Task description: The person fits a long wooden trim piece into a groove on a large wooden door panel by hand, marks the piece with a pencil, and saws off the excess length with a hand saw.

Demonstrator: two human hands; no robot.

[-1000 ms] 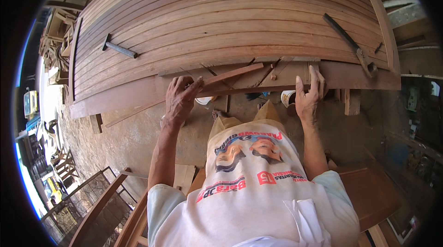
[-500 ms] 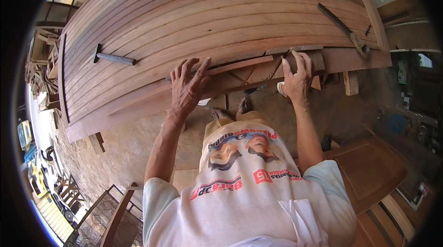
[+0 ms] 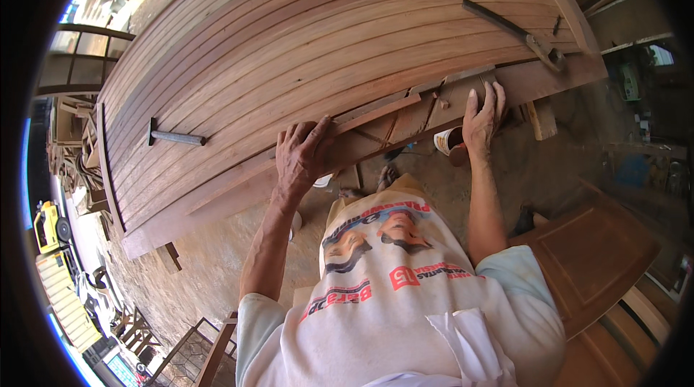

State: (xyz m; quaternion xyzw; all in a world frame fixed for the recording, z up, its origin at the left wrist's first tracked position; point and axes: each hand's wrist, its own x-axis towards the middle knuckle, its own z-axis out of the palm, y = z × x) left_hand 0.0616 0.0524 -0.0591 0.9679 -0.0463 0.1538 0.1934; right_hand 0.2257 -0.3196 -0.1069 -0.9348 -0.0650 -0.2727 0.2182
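Our left hand [image 3: 303,155] presses spread fingers on the loose wooden strip [image 3: 376,111] at frame centre, along the planked hull [image 3: 289,47]; our right hand [image 3: 483,116] lies flat, gripping nothing. Uneven pressure could let it slide or spring off.

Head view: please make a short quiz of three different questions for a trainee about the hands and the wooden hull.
1. True or false: both hands rest on the lower edge of the wooden hull.
2. Which hand is nearer to the small white pot? A) left hand B) right hand
3. What long dark tool lies on the planks above the right hand?

Key:
1. True; the left hand lies flat on a thin wooden strip there.
2. B.
3. A metal clamp; a second clamp sits further left.
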